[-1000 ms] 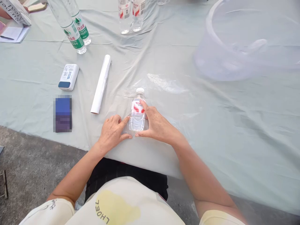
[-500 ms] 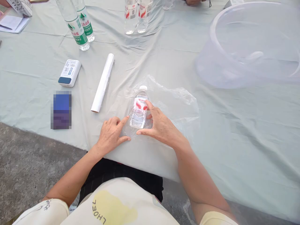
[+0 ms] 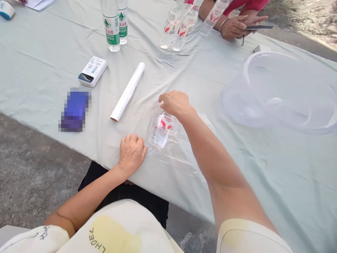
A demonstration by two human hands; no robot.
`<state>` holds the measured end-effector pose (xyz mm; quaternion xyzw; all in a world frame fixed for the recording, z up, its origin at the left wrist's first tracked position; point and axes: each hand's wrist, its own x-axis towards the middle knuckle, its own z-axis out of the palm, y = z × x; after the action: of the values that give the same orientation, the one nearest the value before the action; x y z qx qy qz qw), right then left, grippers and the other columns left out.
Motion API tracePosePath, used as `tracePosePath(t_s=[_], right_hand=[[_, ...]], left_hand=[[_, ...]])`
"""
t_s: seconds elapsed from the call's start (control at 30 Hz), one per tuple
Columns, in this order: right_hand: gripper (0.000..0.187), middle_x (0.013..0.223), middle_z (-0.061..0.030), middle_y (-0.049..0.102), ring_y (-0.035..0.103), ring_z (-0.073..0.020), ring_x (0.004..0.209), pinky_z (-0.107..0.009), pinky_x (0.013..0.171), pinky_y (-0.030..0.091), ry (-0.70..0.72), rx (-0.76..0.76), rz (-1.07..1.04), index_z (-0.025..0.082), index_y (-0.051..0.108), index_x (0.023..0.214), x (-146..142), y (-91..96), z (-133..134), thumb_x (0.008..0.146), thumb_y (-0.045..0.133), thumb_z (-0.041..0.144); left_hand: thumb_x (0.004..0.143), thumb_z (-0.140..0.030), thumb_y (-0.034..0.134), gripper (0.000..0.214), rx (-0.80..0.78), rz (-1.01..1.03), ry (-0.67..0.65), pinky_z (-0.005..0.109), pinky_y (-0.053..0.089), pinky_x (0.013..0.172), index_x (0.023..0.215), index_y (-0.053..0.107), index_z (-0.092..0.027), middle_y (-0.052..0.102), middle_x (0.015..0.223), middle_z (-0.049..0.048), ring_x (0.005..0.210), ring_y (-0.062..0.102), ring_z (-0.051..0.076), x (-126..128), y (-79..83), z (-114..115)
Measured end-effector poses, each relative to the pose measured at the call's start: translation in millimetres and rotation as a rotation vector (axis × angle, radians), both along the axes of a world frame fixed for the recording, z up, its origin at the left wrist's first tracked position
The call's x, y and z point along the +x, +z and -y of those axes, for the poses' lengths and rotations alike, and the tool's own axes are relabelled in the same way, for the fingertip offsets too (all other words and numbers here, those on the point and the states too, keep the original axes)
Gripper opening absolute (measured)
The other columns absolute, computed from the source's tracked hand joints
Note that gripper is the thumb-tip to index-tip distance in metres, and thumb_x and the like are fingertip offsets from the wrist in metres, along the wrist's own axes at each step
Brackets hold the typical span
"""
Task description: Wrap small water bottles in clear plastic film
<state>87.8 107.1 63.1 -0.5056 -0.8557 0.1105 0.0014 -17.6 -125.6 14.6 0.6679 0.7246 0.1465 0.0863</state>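
Note:
A small clear water bottle with a red and white label lies on a sheet of clear plastic film near the table's front edge. My left hand rests on the table at the film's left edge, fingers curled and pressing the film down beside the bottle's base. My right hand hovers over the bottle's cap end, fingers curled in a loose pinch; what it holds, if anything, is too thin to see. A white roll of film lies to the left of the bottle.
A white power bank and a blurred blue object lie at the left. Several upright water bottles stand at the back. A large clear plastic basin sits at the right. Another person's hands hold a phone at the far edge.
My right hand left the bottle's side and rose to its cap end. My left hand closed from a pointing finger into curled fingers. The view swung right, revealing another person's hands.

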Motion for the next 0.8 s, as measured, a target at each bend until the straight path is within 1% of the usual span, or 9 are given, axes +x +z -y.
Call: tracePosePath(t_s=[0.03, 0.1, 0.23, 0.37, 0.47, 0.57, 0.63, 0.7, 0.8], right_hand=[[0.007, 0.077, -0.0131, 0.065, 0.062, -0.0343, 0.092, -0.049, 0.082, 0.045, -0.022, -0.029, 0.035, 0.021, 0.075, 0.077, -3.2, 1.1, -2.6, 0.077, 0.070, 0.017], [0.011, 0.075, -0.0117, 0.065, 0.063, -0.0327, 0.089, -0.049, 0.081, 0.046, -0.025, -0.057, 0.029, 0.020, 0.070, 0.066, -1.7, 5.8, -2.2, 0.073, 0.068, 0.012], [0.014, 0.078, -0.0078, 0.069, 0.063, -0.0254, 0.080, -0.041, 0.074, 0.050, -0.014, -0.077, -0.185, 0.021, 0.070, 0.074, 23.8, 14.7, 9.7, 0.073, 0.058, 0.015], [0.021, 0.080, -0.0060, 0.070, 0.065, -0.0205, 0.075, -0.038, 0.073, 0.053, -0.129, -0.132, -0.420, 0.018, 0.072, 0.085, 55.6, 9.8, 26.3, 0.076, 0.054, 0.020], [0.023, 0.089, -0.0064, 0.074, 0.069, -0.0210, 0.083, -0.038, 0.080, 0.055, -0.184, -0.141, -0.571, 0.017, 0.074, 0.090, 79.7, -3.2, 38.1, 0.076, 0.056, 0.024], [0.030, 0.096, -0.0073, 0.075, 0.070, -0.0230, 0.092, -0.037, 0.079, 0.056, -0.257, -0.169, -0.658, 0.018, 0.074, 0.095, 103.8, -18.2, 47.9, 0.083, 0.058, 0.041], [0.043, 0.093, -0.0068, 0.075, 0.069, -0.0230, 0.092, -0.036, 0.080, 0.055, -0.290, -0.158, -0.639, 0.019, 0.073, 0.093, 117.0, -26.2, 52.5, 0.088, 0.052, 0.056], [0.054, 0.091, -0.0064, 0.073, 0.067, -0.0226, 0.095, -0.036, 0.086, 0.052, -0.251, -0.104, -0.564, 0.020, 0.069, 0.085, 126.5, -31.8, 54.2, 0.092, 0.042, 0.065], [0.068, 0.092, -0.0083, 0.068, 0.061, -0.0229, 0.101, -0.037, 0.094, 0.048, -0.138, -0.025, -0.407, 0.022, 0.057, 0.067, 135.7, -35.9, 50.3, 0.097, 0.021, 0.071]], left_hand=[[0.089, -0.022, 0.064, 0.013, -0.005, 0.016, -0.009, 0.037, 0.038, 0.069, 0.078, 0.057, -0.020, 0.061, 0.087, 0.0081, 0.082, 0.056, 0.025, 1.8, 0.2, 0.2], [0.089, -0.018, 0.061, 0.013, 0.015, 0.078, -0.011, 0.037, 0.040, 0.069, 0.077, 0.056, -0.020, 0.062, 0.086, 0.0067, 0.082, 0.057, 0.024, 4.3, 0.1, 1.1], [0.090, -0.013, 0.055, 0.013, 0.167, 0.289, 0.028, 0.036, 0.048, 0.073, 0.080, 0.053, -0.021, 0.064, 0.088, 0.0043, 0.083, 0.060, 0.021, 8.1, -1.6, 3.5], [0.093, -0.012, 0.050, 0.015, 0.350, 0.427, -0.027, 0.035, 0.057, 0.082, 0.081, 0.051, -0.021, 0.069, 0.112, 0.0099, 0.101, 0.067, 0.020, 15.0, -4.0, 3.6], [0.094, -0.008, 0.047, 0.018, 0.423, 0.406, -0.150, 0.037, 0.058, 0.097, 0.084, 0.056, -0.021, 0.070, 0.123, 0.0108, 0.119, 0.066, 0.021, 24.1, -5.8, 0.8], [0.092, -0.002, 0.045, 0.025, 0.469, 0.302, -0.366, 0.041, 0.052, 0.110, 0.086, 0.060, -0.020, 0.072, 0.122, 0.0084, 0.128, 0.063, 0.020, 38.6, -7.5, -4.5], [0.092, 0.000, 0.045, 0.028, 0.516, 0.204, -0.502, 0.040, 0.049, 0.114, 0.084, 0.061, -0.020, 0.074, 0.120, 0.0071, 0.126, 0.064, 0.018, 52.0, -8.1, -8.7], [0.093, -0.002, 0.048, 0.024, 0.532, 0.117, -0.600, 0.042, 0.047, 0.115, 0.083, 0.061, -0.019, 0.073, 0.120, 0.0081, 0.128, 0.063, 0.019, 67.3, -6.9, -13.2], [0.094, -0.018, 0.062, 0.003, 0.423, 0.039, -0.738, 0.048, 0.042, 0.116, 0.091, 0.062, -0.018, 0.071, 0.119, 0.0125, 0.133, 0.058, 0.025, 90.8, -0.1, -19.9]])
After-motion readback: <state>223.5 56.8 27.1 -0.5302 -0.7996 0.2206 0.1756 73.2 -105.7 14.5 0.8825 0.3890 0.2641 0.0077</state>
